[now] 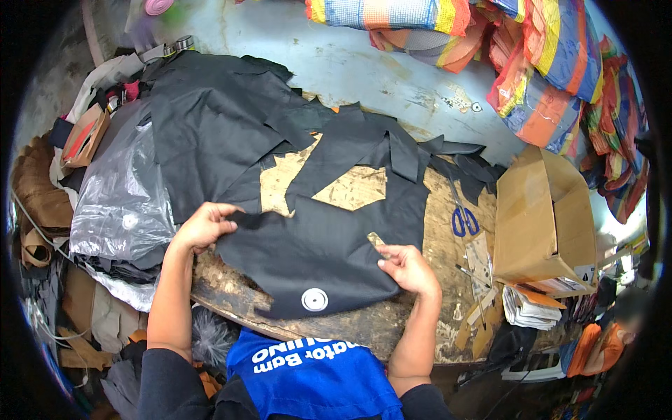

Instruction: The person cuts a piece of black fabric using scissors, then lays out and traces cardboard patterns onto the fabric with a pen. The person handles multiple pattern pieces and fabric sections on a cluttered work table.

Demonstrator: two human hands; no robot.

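Note:
A large sheet of black leather-like material (315, 245) lies over the worn wooden table, with its front part lifted and curved between my hands. My left hand (205, 227) pinches its left edge between thumb and fingers. On the right, my right hand (409, 269) grips the sheet's other edge. Beside the right fingertips shows a small tan strip (376, 240); whether it is a loose piece or wood seen through a gap, I cannot tell. A white disc (314, 300) with a dark centre rests on the sheet near the front. Irregular cut-outs farther back expose the wood.
Blue-handled scissors (465, 221) lie on the table's right side, near flat card-like pieces (480, 262). An open cardboard box (528, 224) stands beyond them. More black material (203, 119) and clear plastic sheeting (122, 203) cover the left. Colourful woven bundles (553, 56) sit at the back right.

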